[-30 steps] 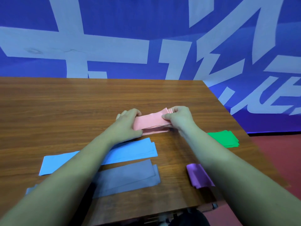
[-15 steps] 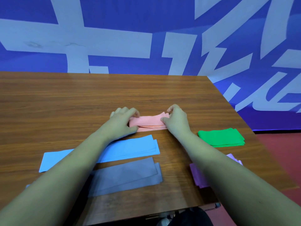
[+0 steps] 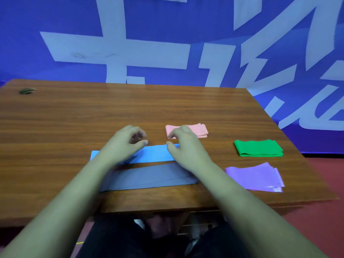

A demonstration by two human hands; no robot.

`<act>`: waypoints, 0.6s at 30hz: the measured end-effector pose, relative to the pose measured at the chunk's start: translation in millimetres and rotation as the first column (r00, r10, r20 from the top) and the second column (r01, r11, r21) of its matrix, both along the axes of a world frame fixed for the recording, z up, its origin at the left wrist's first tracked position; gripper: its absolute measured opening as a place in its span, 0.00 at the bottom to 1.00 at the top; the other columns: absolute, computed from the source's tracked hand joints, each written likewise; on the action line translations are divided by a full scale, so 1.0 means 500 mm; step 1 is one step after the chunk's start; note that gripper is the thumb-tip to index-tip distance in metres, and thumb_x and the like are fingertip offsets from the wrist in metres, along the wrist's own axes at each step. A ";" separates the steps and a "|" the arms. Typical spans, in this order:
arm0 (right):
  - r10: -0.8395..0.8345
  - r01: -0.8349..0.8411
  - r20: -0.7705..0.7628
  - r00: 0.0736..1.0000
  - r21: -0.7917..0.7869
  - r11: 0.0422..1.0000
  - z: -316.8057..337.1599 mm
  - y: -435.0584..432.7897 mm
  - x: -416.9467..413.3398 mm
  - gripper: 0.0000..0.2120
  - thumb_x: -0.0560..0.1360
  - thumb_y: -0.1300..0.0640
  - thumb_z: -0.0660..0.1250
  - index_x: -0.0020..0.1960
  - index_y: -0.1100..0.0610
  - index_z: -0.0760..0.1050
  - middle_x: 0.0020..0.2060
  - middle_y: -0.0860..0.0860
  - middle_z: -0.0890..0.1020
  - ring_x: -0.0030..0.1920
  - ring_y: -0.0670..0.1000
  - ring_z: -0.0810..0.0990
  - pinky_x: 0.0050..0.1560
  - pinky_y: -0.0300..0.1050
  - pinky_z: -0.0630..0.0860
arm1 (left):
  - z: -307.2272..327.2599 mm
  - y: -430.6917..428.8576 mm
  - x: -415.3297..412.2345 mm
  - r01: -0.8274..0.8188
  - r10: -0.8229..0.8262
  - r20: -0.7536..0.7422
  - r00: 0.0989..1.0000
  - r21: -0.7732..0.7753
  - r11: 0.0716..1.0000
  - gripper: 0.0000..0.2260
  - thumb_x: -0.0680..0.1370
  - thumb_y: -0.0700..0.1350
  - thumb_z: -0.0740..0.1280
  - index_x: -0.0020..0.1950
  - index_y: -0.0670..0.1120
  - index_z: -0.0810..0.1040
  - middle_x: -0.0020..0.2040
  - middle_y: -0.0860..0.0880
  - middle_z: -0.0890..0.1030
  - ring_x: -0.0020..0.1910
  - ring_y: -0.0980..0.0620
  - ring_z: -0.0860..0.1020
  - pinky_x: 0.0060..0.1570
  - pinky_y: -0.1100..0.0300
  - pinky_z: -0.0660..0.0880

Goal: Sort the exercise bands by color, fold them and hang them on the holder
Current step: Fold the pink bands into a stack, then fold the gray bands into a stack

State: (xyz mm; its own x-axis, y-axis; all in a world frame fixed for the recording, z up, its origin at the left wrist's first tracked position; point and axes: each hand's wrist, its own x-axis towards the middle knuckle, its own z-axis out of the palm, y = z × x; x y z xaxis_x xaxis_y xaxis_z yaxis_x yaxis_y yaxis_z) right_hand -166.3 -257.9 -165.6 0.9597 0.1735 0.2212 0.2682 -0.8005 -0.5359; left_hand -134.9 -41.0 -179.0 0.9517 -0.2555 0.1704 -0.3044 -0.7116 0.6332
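Your folded pink band (image 3: 194, 129) lies flat on the table (image 3: 74, 118), just beyond the long light-blue band (image 3: 156, 154). Your left hand (image 3: 126, 144) and right hand (image 3: 183, 148) hang over the blue band, fingers loosely curled and gripping nothing. The right hand covers the pink band's left end in view. A grey band (image 3: 149, 176) lies nearer you. Folded green band (image 3: 258, 148) and purple band (image 3: 255, 176) sit well to the right.

Left hand (image 3: 126, 144) fingers motion-blurred; contact with blue band (image 3: 156, 153) unclear. Left forearm covers parts of blue band and grey band (image 3: 149, 177). Right hand (image 3: 183, 146) hides blue band's right end and pink band's (image 3: 195, 129) near-left corner. Surface (image 3: 130, 105) cut off at left. Dark spot (image 3: 27, 91) too small to identify.
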 end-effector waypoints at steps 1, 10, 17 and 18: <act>0.032 -0.031 -0.015 0.999 0.007 0.999 -0.006 0.018 -0.026 0.10 0.75 0.57 0.66 0.55 0.58 0.77 0.53 0.53 0.76 0.56 0.52 0.75 0.57 0.44 0.69 | 0.000 0.017 -0.025 -0.027 0.027 0.001 1.000 -0.015 1.000 0.06 0.75 0.45 0.72 0.45 0.55 0.77 0.43 0.51 0.77 0.42 0.56 0.75 0.44 0.62 0.70; 0.109 -0.107 -0.034 0.993 0.047 0.993 -0.080 0.129 -0.180 0.16 0.78 0.51 0.62 0.63 0.55 0.76 0.61 0.48 0.78 0.63 0.49 0.73 0.67 0.50 0.70 | -0.047 0.109 -0.211 -0.371 0.377 0.024 0.926 -0.136 0.919 0.06 0.73 0.39 0.70 0.45 0.49 0.77 0.45 0.49 0.78 0.46 0.50 0.77 0.52 0.55 0.73; 0.084 -0.081 0.024 0.996 -0.097 0.992 -0.114 0.155 -0.209 0.17 0.80 0.47 0.60 0.66 0.50 0.75 0.68 0.45 0.73 0.69 0.47 0.67 0.73 0.45 0.60 | -0.082 0.116 -0.264 -0.709 0.714 -0.001 0.700 0.118 0.696 0.22 0.73 0.51 0.71 0.61 0.39 0.73 0.57 0.37 0.73 0.57 0.36 0.70 0.60 0.45 0.67; 0.085 -0.082 0.024 0.996 -0.099 0.992 -0.116 0.154 -0.210 0.17 0.80 0.48 0.60 0.66 0.49 0.74 0.68 0.44 0.72 0.69 0.46 0.66 0.73 0.44 0.60 | -0.081 0.114 -0.266 -0.715 0.723 -0.022 0.691 0.132 0.687 0.23 0.74 0.52 0.70 0.61 0.38 0.72 0.57 0.37 0.74 0.57 0.36 0.70 0.59 0.45 0.67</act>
